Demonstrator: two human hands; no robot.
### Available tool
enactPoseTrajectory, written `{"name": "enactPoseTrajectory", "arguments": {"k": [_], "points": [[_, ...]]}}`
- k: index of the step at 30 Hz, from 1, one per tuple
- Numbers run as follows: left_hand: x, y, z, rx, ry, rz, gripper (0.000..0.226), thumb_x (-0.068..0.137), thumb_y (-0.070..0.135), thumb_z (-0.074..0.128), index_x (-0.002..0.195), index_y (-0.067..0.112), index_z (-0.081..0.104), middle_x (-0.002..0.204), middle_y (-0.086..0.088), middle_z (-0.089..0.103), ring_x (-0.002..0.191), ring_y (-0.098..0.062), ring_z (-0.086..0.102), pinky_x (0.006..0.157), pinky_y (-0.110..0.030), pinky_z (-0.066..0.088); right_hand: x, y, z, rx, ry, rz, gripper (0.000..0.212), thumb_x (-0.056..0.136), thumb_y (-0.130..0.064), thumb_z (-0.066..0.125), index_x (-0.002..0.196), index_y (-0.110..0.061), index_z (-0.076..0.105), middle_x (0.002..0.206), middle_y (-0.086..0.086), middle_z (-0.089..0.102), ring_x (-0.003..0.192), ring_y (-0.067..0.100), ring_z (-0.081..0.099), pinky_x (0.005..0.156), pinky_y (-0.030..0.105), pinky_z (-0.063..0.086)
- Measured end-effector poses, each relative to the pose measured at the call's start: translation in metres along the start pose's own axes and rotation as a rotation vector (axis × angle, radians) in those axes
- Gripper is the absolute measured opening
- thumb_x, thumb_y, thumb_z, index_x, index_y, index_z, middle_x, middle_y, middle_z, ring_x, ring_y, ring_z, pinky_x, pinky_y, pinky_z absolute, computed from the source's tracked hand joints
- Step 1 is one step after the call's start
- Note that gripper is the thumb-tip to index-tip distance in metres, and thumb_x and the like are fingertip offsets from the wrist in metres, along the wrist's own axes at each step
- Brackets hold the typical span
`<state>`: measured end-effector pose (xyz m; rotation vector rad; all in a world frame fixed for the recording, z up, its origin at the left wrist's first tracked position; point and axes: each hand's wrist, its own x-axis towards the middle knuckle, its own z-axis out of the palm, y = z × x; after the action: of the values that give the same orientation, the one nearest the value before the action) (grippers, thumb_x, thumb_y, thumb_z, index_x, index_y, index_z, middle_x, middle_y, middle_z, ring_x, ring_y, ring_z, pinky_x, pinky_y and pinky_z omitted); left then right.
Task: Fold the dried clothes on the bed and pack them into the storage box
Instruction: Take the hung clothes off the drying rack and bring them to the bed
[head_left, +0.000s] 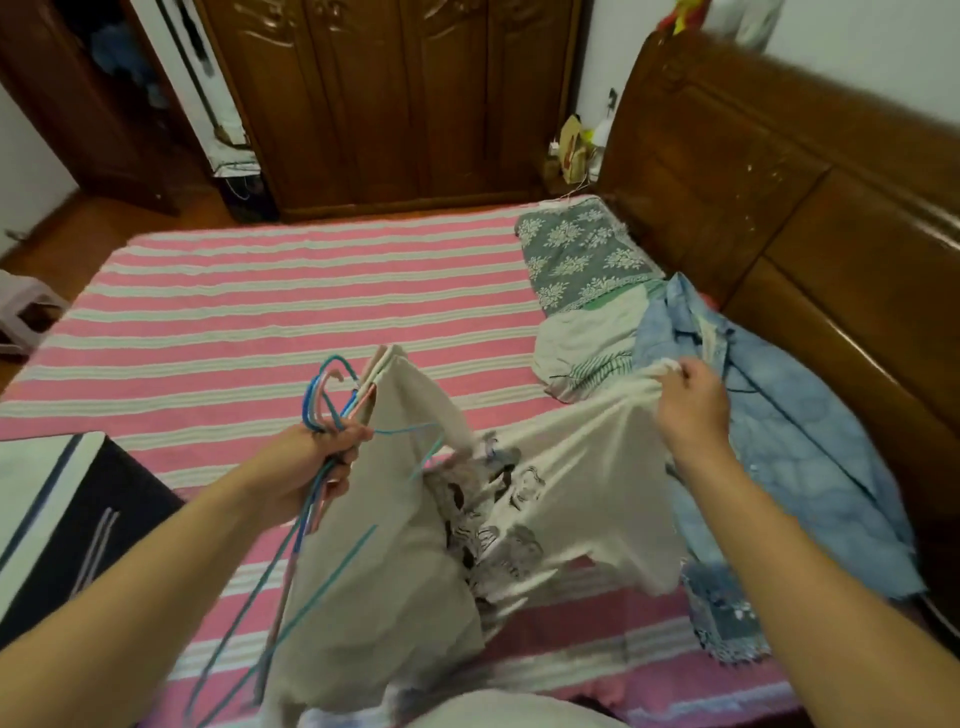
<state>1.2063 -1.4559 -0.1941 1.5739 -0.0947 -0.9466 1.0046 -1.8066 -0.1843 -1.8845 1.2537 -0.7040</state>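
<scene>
Left hand (322, 457) clenched a bundle of thin wire hangers (324, 395), one beige garment (395, 519) draped from them, while the right hand (691, 405) pinched the hem of a white printed T-shirt (571, 493) and drew it taut above the pink-striped bed (260, 291). A blue quilted jacket (779, 441) lay just beside, against the wooden headboard (779, 182). The shirt appeared light, limp and unlikely to slip or tear; a grip at the shoulder seams would probably serve best for folding. No storage box could be clearly identified.
</scene>
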Motion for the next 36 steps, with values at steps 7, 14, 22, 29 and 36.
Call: {"name": "enactPoseTrajectory", "arguments": {"k": [7, 14, 22, 29, 36], "points": [[0.073, 0.033, 0.093, -0.083, 0.060, -0.008, 0.027, 0.106, 0.000, 0.034, 0.093, 0.010, 0.055, 0.068, -0.010, 0.050, 0.053, -0.023, 0.053, 0.056, -0.033, 0.050, 0.019, -0.133, -0.132, 0.330, 0.449, -0.438, 0.020, 0.102, -0.008, 0.044, 0.110, -0.013, 0.062, 0.102, -0.005, 0.058, 0.083, 0.001, 0.054, 0.073, 0.000, 0.040], [0.109, 0.056, 0.152, -0.123, 0.115, -0.027, 0.019, 0.103, -0.009, 0.035, 0.098, 0.004, 0.049, 0.075, -0.019, 0.053, 0.065, -0.032, 0.059, 0.058, -0.040, 0.053, 0.065, -0.199, -0.234, 0.464, 0.569, -0.603, 0.022, 0.098, 0.000, 0.040, 0.103, -0.016, 0.055, 0.107, 0.002, 0.058, 0.086, -0.008, 0.053, 0.077, 0.003, 0.043], [0.110, 0.063, 0.202, -0.315, 0.116, 0.043, 0.018, 0.103, -0.009, 0.038, 0.095, 0.003, 0.049, 0.085, -0.022, 0.056, 0.073, -0.038, 0.064, 0.069, -0.052, 0.053, 0.209, -0.172, -0.253, 0.184, 0.381, -0.471, 0.027, 0.097, -0.006, 0.036, 0.108, -0.020, 0.057, 0.111, -0.001, 0.059, 0.101, 0.013, 0.054, 0.089, 0.025, 0.047], [0.077, 0.048, 0.213, -0.328, 0.309, 0.187, 0.014, 0.101, -0.012, 0.047, 0.100, 0.002, 0.052, 0.101, -0.023, 0.064, 0.086, -0.044, 0.068, 0.055, -0.045, 0.060, 0.241, -0.093, -0.172, -0.160, -0.484, -0.218, 0.052, 0.105, -0.009, 0.044, 0.153, -0.027, 0.036, 0.161, 0.000, 0.031, 0.147, 0.022, 0.031, 0.119, 0.044, 0.027], [0.022, 0.050, 0.170, -0.659, 0.366, 0.235, 0.030, 0.103, -0.012, 0.029, 0.097, 0.009, 0.050, 0.107, -0.021, 0.062, 0.090, -0.038, 0.068, 0.065, -0.042, 0.064, 0.033, -0.019, -0.080, 0.261, -1.091, -0.225, 0.016, 0.099, -0.004, 0.056, 0.101, -0.004, 0.071, 0.096, 0.013, 0.075, 0.087, 0.024, 0.072, 0.083, 0.034, 0.059]]}}
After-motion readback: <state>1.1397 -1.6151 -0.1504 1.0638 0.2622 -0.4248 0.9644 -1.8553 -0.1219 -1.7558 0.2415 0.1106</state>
